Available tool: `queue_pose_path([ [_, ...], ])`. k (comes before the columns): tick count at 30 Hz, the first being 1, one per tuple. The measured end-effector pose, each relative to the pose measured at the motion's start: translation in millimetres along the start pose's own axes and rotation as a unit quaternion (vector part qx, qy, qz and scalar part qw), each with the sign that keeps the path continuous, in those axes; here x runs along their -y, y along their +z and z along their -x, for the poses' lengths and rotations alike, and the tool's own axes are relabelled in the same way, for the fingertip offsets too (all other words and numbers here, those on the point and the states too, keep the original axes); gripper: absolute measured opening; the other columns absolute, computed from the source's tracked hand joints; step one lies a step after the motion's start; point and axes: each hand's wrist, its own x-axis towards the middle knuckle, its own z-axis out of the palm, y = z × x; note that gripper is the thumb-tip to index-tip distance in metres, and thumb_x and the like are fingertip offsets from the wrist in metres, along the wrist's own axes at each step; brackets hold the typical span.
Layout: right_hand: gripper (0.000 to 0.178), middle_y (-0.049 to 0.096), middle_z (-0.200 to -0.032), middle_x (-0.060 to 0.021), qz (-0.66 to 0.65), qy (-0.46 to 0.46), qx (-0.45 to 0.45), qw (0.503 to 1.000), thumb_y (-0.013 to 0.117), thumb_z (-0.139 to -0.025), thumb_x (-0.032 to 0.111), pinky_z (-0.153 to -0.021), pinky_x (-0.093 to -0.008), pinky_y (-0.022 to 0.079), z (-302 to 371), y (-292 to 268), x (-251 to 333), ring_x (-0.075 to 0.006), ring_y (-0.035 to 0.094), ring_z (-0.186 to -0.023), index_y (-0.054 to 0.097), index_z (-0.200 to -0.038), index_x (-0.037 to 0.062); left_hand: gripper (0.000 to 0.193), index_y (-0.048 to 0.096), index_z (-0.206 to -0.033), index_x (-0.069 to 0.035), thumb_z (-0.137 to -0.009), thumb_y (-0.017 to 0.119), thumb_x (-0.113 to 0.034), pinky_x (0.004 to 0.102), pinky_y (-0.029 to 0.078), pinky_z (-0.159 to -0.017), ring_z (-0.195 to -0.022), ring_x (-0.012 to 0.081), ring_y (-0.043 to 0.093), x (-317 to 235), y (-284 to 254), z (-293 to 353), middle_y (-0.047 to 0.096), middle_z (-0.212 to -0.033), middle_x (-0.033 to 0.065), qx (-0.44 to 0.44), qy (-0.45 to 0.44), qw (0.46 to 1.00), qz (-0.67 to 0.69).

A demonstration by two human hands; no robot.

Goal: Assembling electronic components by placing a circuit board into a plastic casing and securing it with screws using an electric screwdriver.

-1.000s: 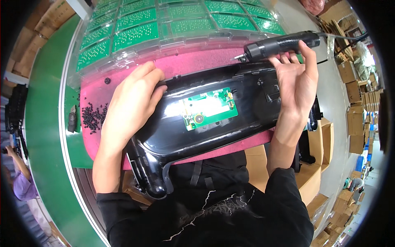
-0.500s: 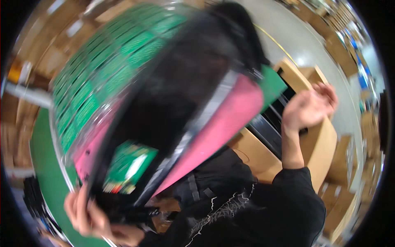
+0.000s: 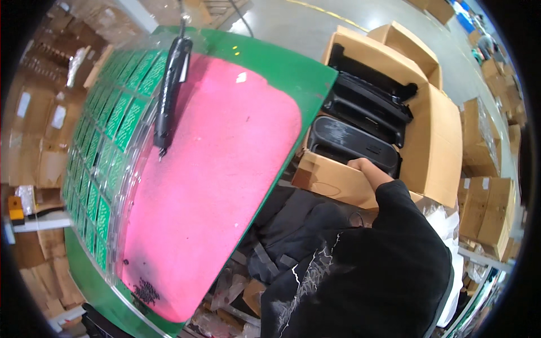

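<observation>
My right hand (image 3: pixel 359 164) reaches into an open cardboard box (image 3: pixel 442 146) at the right. It looks curled against the near edge of a black plastic housing (image 3: pixel 344 138), its fingertips hidden. More black plastic housings (image 3: pixel 369 115) lie in rows behind that one. My left hand is out of view. On the left, a black electric screwdriver (image 3: pixel 172 93) hangs from a cord, tip down, over a pink mat (image 3: pixel 220 152). Small black screws (image 3: pixel 145 292) lie heaped at the mat's near left corner. Green circuit boards (image 3: pixel 115 121) fill clear plastic trays along its left side.
The mat lies on a green table (image 3: pixel 270 59) whose edge runs close to the box. A dark object (image 3: pixel 98 322) shows partly at the lower left. Cardboard cartons (image 3: pixel 487 217) are stacked at the far right, and others (image 3: pixel 42 127) at the left.
My left hand and the black housing with a green board, held above the mat before, have left that place. My right hand has gone from open above the box down into it.
</observation>
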Motion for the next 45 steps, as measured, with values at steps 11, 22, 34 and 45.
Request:
queue_pose_path([
  [11, 0.054, 0.057, -0.117, -0.0137, -0.589, 0.055, -0.396, 0.703, 0.062, -0.08, 0.057, -0.057, -0.0406, 0.051, 13, -35, -26, -0.0295, 0.054, -0.076, 0.059, -0.119, 0.0201, 0.044, 0.049, -0.13, 0.006, -0.1, 0.058, -0.024, 0.0466, 0.05, -0.099, -0.111, 0.0328, 0.055, 33, 0, 2, 0.053, -0.126, 0.0201, -0.158, -0.517, 0.752, 0.376],
  [22, 0.045, 0.056, -0.106, -0.003, -0.92, 0.068, -0.174, 0.344, 0.065, -0.061, 0.038, -0.069, -0.0389, 0.043, -34, -57, -64, -0.0245, 0.05, -0.097, 0.056, -0.102, 0.0229, 0.041, 0.046, -0.138, 0.0, -0.099, 0.056, -0.008, 0.0324, 0.05, -0.09, -0.115, 0.0206, 0.057, -80, 70, -13, 0.054, -0.129, 0.0118, 0.057, -0.298, 0.927, 0.219],
  [34, 0.037, 0.066, -0.106, -0.0273, -0.635, 0.087, -0.709, 0.295, 0.07, -0.083, 0.016, -0.086, -0.0455, 0.052, 181, -141, 80, -0.0337, 0.065, -0.093, 0.062, -0.107, -0.0107, 0.017, 0.057, -0.114, 0.001, -0.1, 0.051, -0.006, 0.0257, 0.045, -0.077, -0.087, 0.0109, 0.054, -215, 142, -14, 0.058, -0.097, 0.0044, 0.345, -0.105, 0.89, 0.278],
  [45, 0.013, 0.05, -0.087, -0.0118, 0.207, -0.449, -0.765, 0.413, 0.062, -0.093, 0.002, -0.069, -0.0308, 0.042, 428, -133, 233, -0.02, 0.047, -0.077, 0.052, -0.099, -0.0039, 0.012, 0.064, -0.101, 0.0, -0.091, 0.058, -0.004, 0.0287, 0.049, -0.069, -0.079, 0.0152, 0.063, -276, 209, 4, 0.067, -0.09, 0.0067, 0.47, 0.041, 0.812, 0.345],
])
